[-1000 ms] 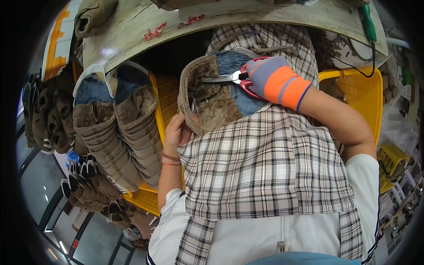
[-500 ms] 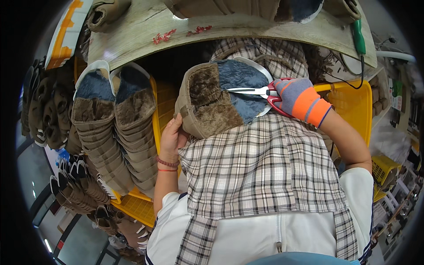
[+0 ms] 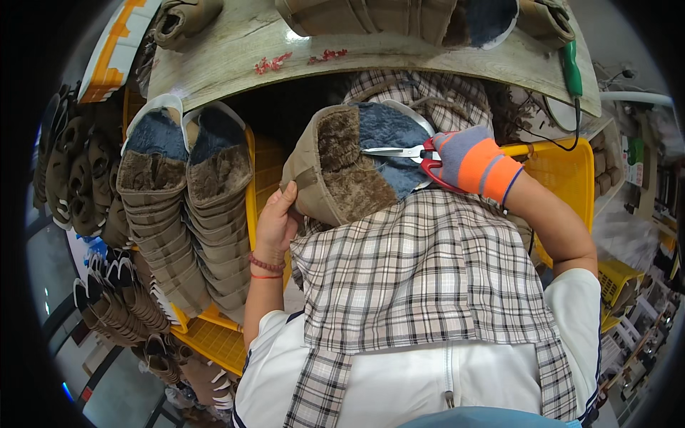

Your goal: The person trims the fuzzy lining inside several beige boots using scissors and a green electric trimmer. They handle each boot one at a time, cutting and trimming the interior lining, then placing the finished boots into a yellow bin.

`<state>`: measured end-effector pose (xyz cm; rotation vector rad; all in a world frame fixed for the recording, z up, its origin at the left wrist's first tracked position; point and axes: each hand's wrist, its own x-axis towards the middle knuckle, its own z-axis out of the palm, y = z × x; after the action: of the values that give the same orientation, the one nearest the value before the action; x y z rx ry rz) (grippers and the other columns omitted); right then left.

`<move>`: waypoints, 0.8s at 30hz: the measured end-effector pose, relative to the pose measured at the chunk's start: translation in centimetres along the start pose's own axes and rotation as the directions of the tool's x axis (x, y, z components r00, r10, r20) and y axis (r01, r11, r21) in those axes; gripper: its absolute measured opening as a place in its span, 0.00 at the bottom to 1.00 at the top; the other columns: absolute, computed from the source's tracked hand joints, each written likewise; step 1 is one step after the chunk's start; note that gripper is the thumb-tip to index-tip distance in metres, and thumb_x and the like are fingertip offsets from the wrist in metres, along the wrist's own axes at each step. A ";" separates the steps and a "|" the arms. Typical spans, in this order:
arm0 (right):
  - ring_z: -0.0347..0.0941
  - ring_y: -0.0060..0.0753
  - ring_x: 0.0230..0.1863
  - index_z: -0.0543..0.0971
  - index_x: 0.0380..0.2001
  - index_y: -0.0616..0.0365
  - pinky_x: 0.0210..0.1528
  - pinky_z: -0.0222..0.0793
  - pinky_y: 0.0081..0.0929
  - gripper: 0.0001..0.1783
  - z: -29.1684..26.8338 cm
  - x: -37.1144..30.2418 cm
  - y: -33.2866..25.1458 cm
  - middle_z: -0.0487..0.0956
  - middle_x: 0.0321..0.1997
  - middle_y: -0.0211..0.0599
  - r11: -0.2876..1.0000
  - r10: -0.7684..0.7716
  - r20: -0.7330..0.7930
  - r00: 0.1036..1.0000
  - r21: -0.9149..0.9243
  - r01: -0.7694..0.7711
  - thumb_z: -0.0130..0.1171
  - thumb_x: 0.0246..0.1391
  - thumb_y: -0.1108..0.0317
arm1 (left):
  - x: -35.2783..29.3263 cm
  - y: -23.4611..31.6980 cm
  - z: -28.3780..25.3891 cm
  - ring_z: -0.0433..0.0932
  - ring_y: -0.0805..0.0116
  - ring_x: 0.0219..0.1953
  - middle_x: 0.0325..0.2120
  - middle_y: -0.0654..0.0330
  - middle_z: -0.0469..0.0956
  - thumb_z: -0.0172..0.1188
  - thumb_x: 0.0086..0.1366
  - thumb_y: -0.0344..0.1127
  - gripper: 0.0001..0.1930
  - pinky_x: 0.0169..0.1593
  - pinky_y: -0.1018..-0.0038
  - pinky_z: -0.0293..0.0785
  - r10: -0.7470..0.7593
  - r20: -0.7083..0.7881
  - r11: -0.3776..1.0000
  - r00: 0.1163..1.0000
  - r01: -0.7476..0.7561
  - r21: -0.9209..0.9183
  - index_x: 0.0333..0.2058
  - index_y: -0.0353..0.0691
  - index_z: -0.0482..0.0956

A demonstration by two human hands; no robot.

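Observation:
On my lap lies a brown shoe upper (image 3: pixel 303 171) with brown and blue fleece lining and a white edge. My left hand (image 3: pixel 277 221) grips its left side, thumb on top and fingers mostly hidden beneath. In my right hand (image 3: pixel 474 160), gloved in grey and orange, are red-handled scissors (image 3: pixel 407 153). Their blades look nearly closed and point left, tips over the seam where the brown and blue linings meet. A few loose threads show near the tips. Plaid apron cloth (image 3: pixel 407 278) lies under the upper.
Two stacks of similar uppers (image 3: pixel 153 221) stand on the left in a yellow crate (image 3: pixel 251 185). Ahead is a wooden table (image 3: pixel 221 75) bearing more uppers. A green-handled corded tool (image 3: pixel 572 68) hangs at its right edge, above another yellow crate (image 3: pixel 581 192).
The scissors and my right hand have shifted slightly left and down in view. The upper is tilted a little more, and the whole view has moved slightly.

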<state>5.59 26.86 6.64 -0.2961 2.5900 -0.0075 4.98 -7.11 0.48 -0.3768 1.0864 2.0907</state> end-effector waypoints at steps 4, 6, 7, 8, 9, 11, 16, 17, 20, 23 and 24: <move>0.77 0.38 0.28 0.78 0.33 0.51 0.28 0.70 0.34 0.20 -0.2 -0.2 -0.3 0.79 0.27 0.35 0.999 0.029 0.069 0.997 -0.037 -0.027 0.53 0.48 0.47 | 0.0 0.0 -0.1 0.73 0.64 0.48 0.48 0.56 0.72 0.44 0.69 0.40 0.19 0.51 0.68 0.70 0.035 0.011 0.997 0.999 -0.036 0.069 0.51 0.33 0.68; 0.76 0.39 0.27 0.78 0.34 0.52 0.28 0.70 0.34 0.21 -0.4 -0.7 -0.1 0.79 0.26 0.37 0.999 0.053 0.060 0.997 -0.014 -0.053 0.54 0.48 0.46 | -0.5 0.4 0.9 0.72 0.65 0.49 0.48 0.55 0.72 0.44 0.69 0.40 0.18 0.52 0.68 0.69 0.050 0.007 0.995 0.999 -0.051 0.080 0.51 0.32 0.67; 0.76 0.40 0.26 0.77 0.35 0.53 0.28 0.70 0.33 0.22 -0.6 -1.2 0.4 0.79 0.25 0.38 0.997 0.072 0.035 0.997 0.020 -0.072 0.55 0.48 0.46 | -1.0 0.8 1.3 0.72 0.65 0.49 0.48 0.55 0.72 0.44 0.69 0.39 0.18 0.52 0.68 0.68 0.074 0.016 0.994 0.997 -0.075 0.080 0.50 0.32 0.68; 0.76 0.40 0.26 0.77 0.35 0.54 0.27 0.69 0.32 0.23 -0.7 -1.8 0.9 0.78 0.24 0.39 0.994 0.091 0.010 0.996 0.054 -0.091 0.56 0.48 0.46 | -1.5 1.1 1.9 0.72 0.65 0.49 0.48 0.55 0.72 0.45 0.68 0.39 0.18 0.52 0.68 0.68 0.097 0.025 0.992 0.995 -0.099 0.080 0.50 0.32 0.68; 0.76 0.41 0.27 0.77 0.35 0.56 0.28 0.70 0.32 0.23 -0.6 -2.2 1.5 0.79 0.24 0.39 0.976 0.122 -0.051 0.991 0.187 -0.110 0.56 0.48 0.46 | -1.8 1.6 2.4 0.72 0.65 0.48 0.48 0.55 0.72 0.45 0.68 0.39 0.18 0.52 0.68 0.68 0.123 0.034 0.989 0.992 -0.126 0.081 0.50 0.32 0.68; 0.77 0.42 0.28 0.77 0.35 0.58 0.30 0.71 0.31 0.25 -0.2 -3.2 2.5 0.79 0.25 0.41 0.889 0.202 -0.157 0.967 0.445 -0.113 0.56 0.48 0.45 | -2.1 2.6 3.4 0.73 0.65 0.48 0.47 0.55 0.73 0.46 0.68 0.38 0.17 0.52 0.68 0.67 0.175 0.074 0.980 0.982 -0.181 0.083 0.48 0.32 0.70; 0.76 0.48 0.30 0.77 0.37 0.58 0.35 0.71 0.37 0.35 -2.2 -4.9 0.2 0.78 0.25 0.45 0.927 -0.066 0.021 0.998 0.372 0.053 0.53 0.44 0.33 | -1.8 5.0 6.2 0.73 0.66 0.47 0.45 0.55 0.75 0.48 0.67 0.37 0.15 0.52 0.70 0.66 0.292 0.163 0.938 0.943 -0.315 0.144 0.45 0.32 0.73; 0.75 0.49 0.32 0.77 0.37 0.58 0.36 0.70 0.38 0.35 -2.4 -4.8 -0.3 0.78 0.27 0.47 0.953 -0.008 0.124 0.992 0.303 -0.030 0.52 0.45 0.34 | -1.7 5.3 6.7 0.73 0.66 0.47 0.45 0.55 0.75 0.49 0.66 0.37 0.15 0.52 0.70 0.66 0.308 0.176 0.929 0.935 -0.336 0.157 0.45 0.32 0.73; 0.75 0.40 0.24 0.75 0.33 0.60 0.27 0.68 0.30 0.22 4.2 -4.3 1.4 0.76 0.22 0.43 0.739 0.287 -0.335 0.897 0.674 0.015 0.57 0.52 0.49 | -2.1 5.6 7.7 0.73 0.66 0.48 0.46 0.56 0.75 0.49 0.66 0.37 0.16 0.53 0.70 0.66 0.327 0.122 0.917 0.937 -0.346 0.200 0.47 0.32 0.71; 0.66 0.15 0.22 0.75 0.33 0.61 0.25 0.63 0.13 0.13 8.1 -5.0 3.4 0.74 0.21 0.27 0.048 0.253 -0.176 0.951 0.984 0.169 0.58 0.53 0.61 | -0.9 5.4 6.6 0.72 0.66 0.49 0.47 0.56 0.73 0.49 0.66 0.37 0.17 0.53 0.70 0.65 0.290 0.219 0.932 0.932 -0.327 0.159 0.50 0.33 0.69; 0.68 0.22 0.21 0.75 0.30 0.60 0.25 0.64 0.19 0.15 8.0 -5.1 2.9 0.74 0.20 0.32 0.229 0.289 -0.248 0.924 0.956 0.185 0.59 0.51 0.57 | -0.7 5.6 6.4 0.72 0.66 0.49 0.48 0.57 0.73 0.49 0.66 0.37 0.18 0.54 0.70 0.65 0.256 0.267 0.942 0.929 -0.302 0.149 0.50 0.33 0.68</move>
<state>13.28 31.20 2.15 0.3392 2.3280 -1.8134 1.82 -4.44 7.93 0.1367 1.2305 2.1845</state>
